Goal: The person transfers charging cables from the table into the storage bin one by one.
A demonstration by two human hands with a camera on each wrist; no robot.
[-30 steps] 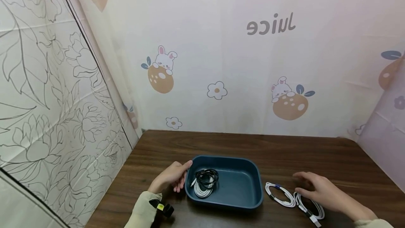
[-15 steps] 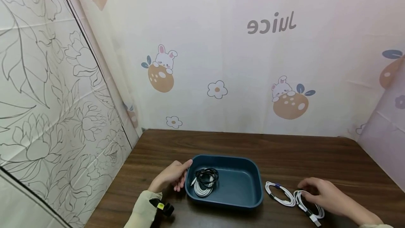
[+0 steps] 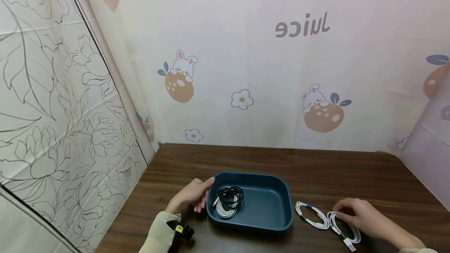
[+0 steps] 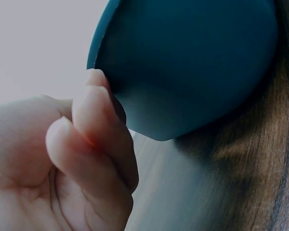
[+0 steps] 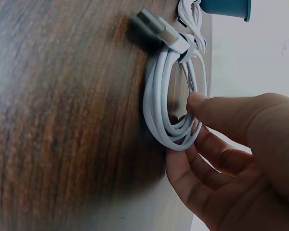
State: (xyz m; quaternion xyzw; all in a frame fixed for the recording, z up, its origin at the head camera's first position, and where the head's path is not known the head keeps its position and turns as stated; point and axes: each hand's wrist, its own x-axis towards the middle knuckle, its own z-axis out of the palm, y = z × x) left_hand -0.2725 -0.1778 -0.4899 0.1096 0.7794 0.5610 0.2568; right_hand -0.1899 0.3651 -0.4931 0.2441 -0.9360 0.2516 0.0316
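My left hand (image 3: pixel 191 195) grips the left rim of a dark blue rectangular tray (image 3: pixel 268 208), thumb on the rim and fingers curled below it. Inside the tray's left part, a coiled black cable (image 3: pixel 240 195) overlaps a coiled white cable (image 3: pixel 222 211). To the right of the tray, my right hand (image 3: pixel 363 218) pinches a coiled white USB cable (image 5: pixel 156 103) between thumb and fingers. Its metal plug (image 5: pixel 151 21) points away from the hand, and a dark tie binds the coil near it. Beside it lies another white coiled cable (image 3: pixel 319 225) with a blue tie.
Everything rests on a dark wooden table (image 3: pixel 225 153). A printed curtain (image 3: pixel 246 69) hangs behind its far edge, and a flower-patterned sheet (image 3: pixel 88 136) runs along the left side. A black strap (image 3: pixel 174 225) with a small device sits on the left wrist.
My right hand has come down from above the nearer white cable and closed its thumb and fingers on the coil. The left hand and tray stay in place.
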